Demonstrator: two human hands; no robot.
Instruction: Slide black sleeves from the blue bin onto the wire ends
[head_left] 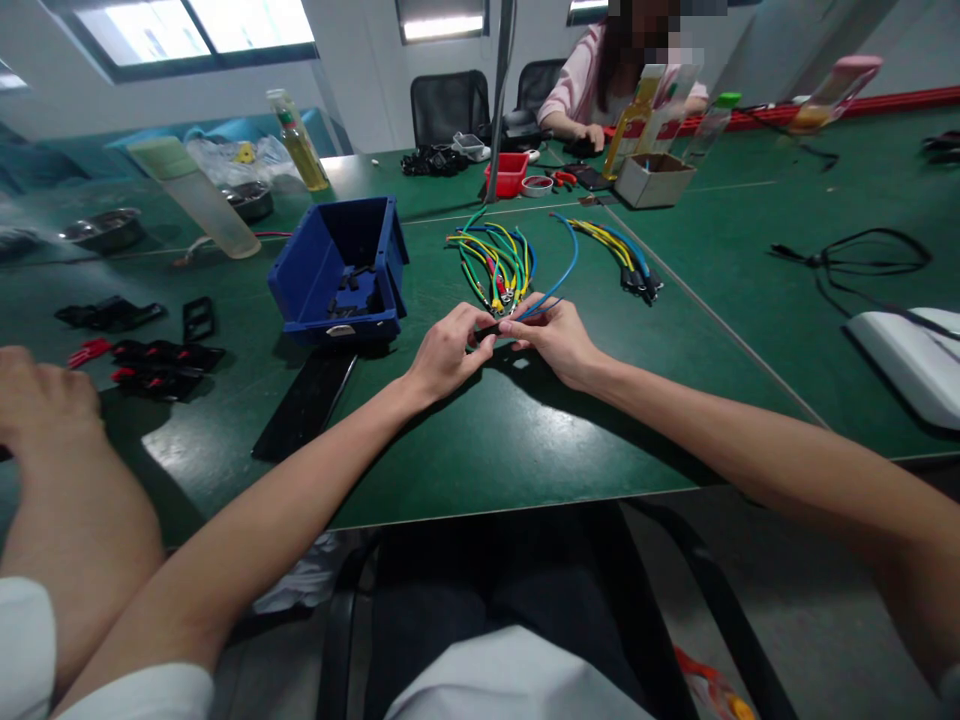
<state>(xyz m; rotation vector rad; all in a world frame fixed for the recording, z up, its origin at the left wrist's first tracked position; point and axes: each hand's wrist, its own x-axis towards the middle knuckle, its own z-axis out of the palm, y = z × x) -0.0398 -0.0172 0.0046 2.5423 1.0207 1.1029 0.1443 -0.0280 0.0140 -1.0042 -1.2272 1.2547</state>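
Over the green table my left hand [450,348] is closed, its thumb and fingers pinching a small black connector housing [487,331]. My right hand [559,338] meets it from the right, with a blue wire [574,262] pinched between thumb and fingers. The wire's end sits at the housing; whether it is inside, I cannot tell. Just beyond my fingers lies a bundle of green, yellow and blue wires [517,256] with metal ends. Farther right are yellow and blue wires [611,245] with black connectors on their near ends.
Left of my hands stands a blue bin [319,312] holding small black parts, with a black phone-like slab [306,405] before it. A co-worker's hand [49,405] rests at far left near black-and-red parts [165,368]. Another person [592,90] sits opposite. A white device [911,365] lies right.
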